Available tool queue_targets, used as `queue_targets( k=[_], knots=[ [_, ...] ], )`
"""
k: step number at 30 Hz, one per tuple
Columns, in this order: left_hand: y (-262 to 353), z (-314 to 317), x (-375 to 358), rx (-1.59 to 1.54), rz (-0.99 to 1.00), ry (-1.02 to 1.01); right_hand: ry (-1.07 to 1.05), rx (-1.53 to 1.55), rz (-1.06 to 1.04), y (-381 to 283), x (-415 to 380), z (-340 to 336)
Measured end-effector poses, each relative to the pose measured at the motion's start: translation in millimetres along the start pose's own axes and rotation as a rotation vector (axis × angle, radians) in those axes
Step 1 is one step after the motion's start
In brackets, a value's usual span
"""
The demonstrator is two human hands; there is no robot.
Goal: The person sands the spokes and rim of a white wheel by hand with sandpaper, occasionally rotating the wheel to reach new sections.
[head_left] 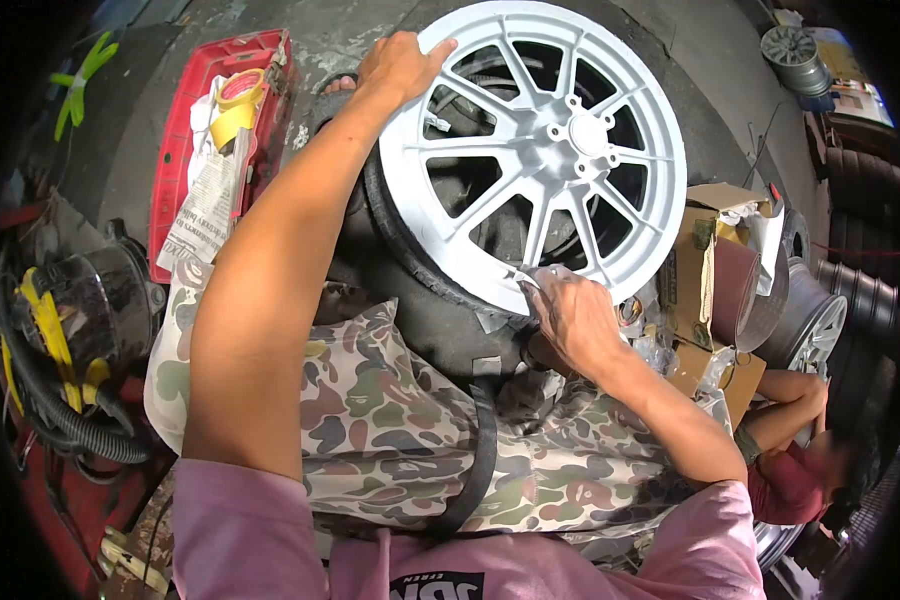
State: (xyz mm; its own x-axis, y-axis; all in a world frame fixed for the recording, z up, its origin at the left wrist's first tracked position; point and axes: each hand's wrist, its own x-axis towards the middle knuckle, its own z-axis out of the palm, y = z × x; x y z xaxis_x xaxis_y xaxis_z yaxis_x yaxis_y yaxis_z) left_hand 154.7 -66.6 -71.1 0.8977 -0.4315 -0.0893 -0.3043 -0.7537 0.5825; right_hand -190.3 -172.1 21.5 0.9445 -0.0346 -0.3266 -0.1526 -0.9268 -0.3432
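Observation:
A white-grey multi-spoke wheel rim (470,265) lies tilted in front of me, resting on a black tire (400,235). At its upper left edge, my left hand (398,68) grips the outer lip, thumb over the face. My right hand (575,318) is closed at the near edge of the rim, its fingertips pressed against the lip. Something small and thin shows at those fingertips, but its kind cannot be made out. Dark smudges mark the right fingers.
To the left stands a red tray (177,150) with yellow tape rolls (235,105) and newspaper (202,225). A yellow-and-black hose bundle (60,350) lies at far left. At right are a cardboard box (688,265), brown sanding sheets (735,295), other wheels (820,325) and a seated person (795,480).

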Motion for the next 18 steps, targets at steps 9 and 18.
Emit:
queue_targets(
  k=[9, 18],
  knots=[
    [1, 0, 1, 0.042, -0.019, -0.034, 0.009, 0.024, 0.099, -7, 3, 1],
    [-3, 3, 4, 0.01, -0.015, -0.032, -0.372, 0.524, 0.28, 3, 1, -51]
  ],
)
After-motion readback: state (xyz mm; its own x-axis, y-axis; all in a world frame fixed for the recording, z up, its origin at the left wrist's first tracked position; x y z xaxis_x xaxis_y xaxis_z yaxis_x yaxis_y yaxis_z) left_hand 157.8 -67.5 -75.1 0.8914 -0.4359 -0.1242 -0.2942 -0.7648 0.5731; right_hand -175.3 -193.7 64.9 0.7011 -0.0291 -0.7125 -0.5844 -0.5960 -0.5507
